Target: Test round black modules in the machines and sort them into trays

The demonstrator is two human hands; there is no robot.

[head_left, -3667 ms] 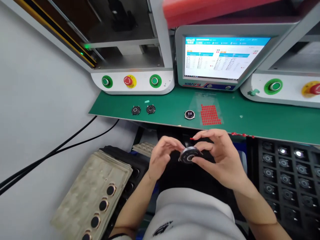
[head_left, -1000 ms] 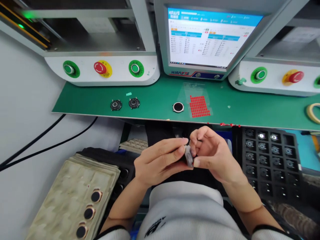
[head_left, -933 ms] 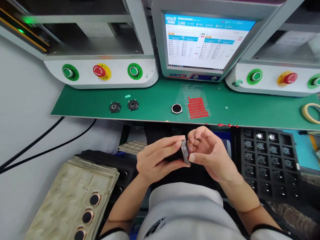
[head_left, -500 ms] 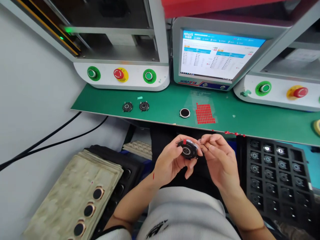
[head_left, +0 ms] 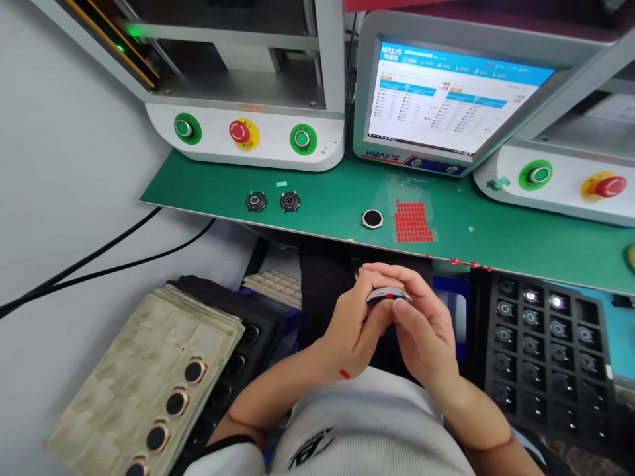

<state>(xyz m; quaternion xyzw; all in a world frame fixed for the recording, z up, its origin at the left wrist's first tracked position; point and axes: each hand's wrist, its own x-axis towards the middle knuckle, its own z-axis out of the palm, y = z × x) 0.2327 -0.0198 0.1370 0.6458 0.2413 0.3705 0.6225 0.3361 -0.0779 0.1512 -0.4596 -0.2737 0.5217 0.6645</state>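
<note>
Below "HIRAYS" monitor (head_left: pixel 449 99), both hands' grip on round watch case (head_left: pixel 387 295)

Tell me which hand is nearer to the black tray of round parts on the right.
Right. The right hand is beside the black tray, just off its near-left edge, not touching it. The left hand sits farther left, on the other side of the round part both hands hold.

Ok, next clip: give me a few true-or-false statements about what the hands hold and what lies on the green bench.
1. Both hands, left hand and right hand, hold one round dark watch case. True.
2. The sheet of small red square stickers lies on the green bench mat. True.
3. Three round parts sit on the mat. True.
4. The monitor is dark. False: the monitor screen is lit.
5. The black compartment tray sits at the person's left. False: at the right.
</note>
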